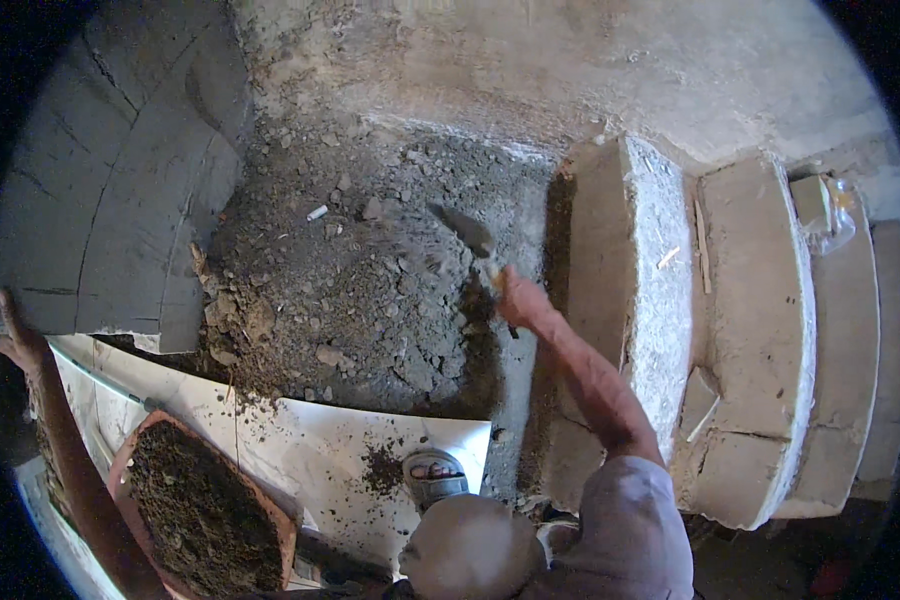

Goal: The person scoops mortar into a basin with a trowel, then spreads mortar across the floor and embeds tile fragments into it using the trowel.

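Right hand (pixel 522 303) grip closed round trowel (pixel 467 233) over dirt pile (pixel 370 290); left hand (pixel 18 335) flat against slab (pixel 120 180), fingers spread.

A white sheet (pixel 350 440) lies on the floor at the near edge of the scene, with a small clump of soil (pixel 380 468) on it. A reddish tray (pixel 270 515) heaped with dark soil sits on the sheet's left corner. Grey concrete blocks (pixel 120 190) stack up at the far left. To the right, pale curved stone slabs (pixel 760 320) stand on edge side by side, and a clear plastic bag (pixel 830 210) rests on top of them.
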`<action>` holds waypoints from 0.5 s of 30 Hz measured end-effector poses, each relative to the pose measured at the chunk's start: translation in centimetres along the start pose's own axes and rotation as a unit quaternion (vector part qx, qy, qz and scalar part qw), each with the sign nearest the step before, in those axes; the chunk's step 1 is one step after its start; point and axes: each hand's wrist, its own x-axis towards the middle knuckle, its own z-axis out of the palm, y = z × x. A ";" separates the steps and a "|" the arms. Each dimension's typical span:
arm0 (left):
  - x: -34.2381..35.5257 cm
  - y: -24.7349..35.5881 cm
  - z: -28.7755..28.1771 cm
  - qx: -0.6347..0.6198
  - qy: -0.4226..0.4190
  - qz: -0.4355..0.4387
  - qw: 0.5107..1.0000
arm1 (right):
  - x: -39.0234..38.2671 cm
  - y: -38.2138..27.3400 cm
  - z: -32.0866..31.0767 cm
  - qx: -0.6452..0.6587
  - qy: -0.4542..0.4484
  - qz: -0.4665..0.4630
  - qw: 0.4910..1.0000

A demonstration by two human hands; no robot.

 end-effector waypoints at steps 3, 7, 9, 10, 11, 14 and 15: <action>-0.1 0.8 0.9 -0.036 0.001 0.011 0.999 | 3.7 5.0 -3.5 0.028 0.152 0.038 0.987; -0.7 0.3 2.7 -0.122 -0.004 -0.008 0.993 | 8.5 9.3 0.8 0.216 0.216 0.165 0.938; 0.8 -1.8 0.2 -0.077 -0.013 -0.018 0.997 | 7.0 3.6 3.9 0.045 0.083 0.003 0.995; 2.1 -4.1 -1.7 -0.042 -0.028 0.045 0.998 | 6.2 1.2 3.1 0.036 0.042 -0.046 0.997; 2.0 -4.7 -1.7 -0.032 -0.037 0.070 0.996 | 4.5 0.1 1.7 0.043 0.009 -0.072 0.996; 1.5 -2.9 -1.0 0.035 -0.066 0.108 0.991 | 1.7 -0.4 -3.1 -0.027 -0.021 -0.135 0.990; 1.3 -2.1 -0.4 0.051 -0.072 0.112 0.990 | 2.2 0.8 -3.9 -0.015 0.051 -0.079 0.995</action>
